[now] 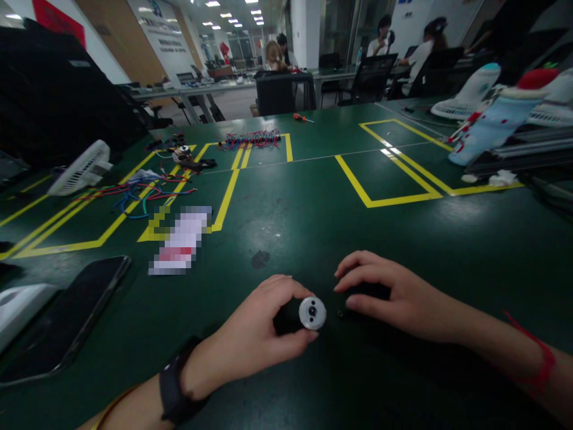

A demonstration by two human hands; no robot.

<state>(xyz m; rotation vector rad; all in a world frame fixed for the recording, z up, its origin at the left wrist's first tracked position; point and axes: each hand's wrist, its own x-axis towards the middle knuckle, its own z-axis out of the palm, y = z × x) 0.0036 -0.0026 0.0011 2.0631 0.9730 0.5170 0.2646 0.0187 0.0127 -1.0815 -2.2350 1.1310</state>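
Observation:
My left hand (264,328) grips a small round silver part (313,313), which looks like a small motor, between thumb and fingers. Its round end face is turned up toward me and shows dark holes with a dark centre. My right hand (385,295) is to the right of it, fingers curved and apart, with nothing visible in them. Just below its fingertips a tiny dark piece (340,313) lies on the green table (295,239); its kind is too small to make out.
A dark phone (67,322) and a blurred pale packet (181,242) lie to the left. Wires (138,191) and a small white fan (83,167) sit beyond. A screwdriver (302,118) lies far back. A light-blue figure-shaped bottle (492,128) stands at right. People sit behind.

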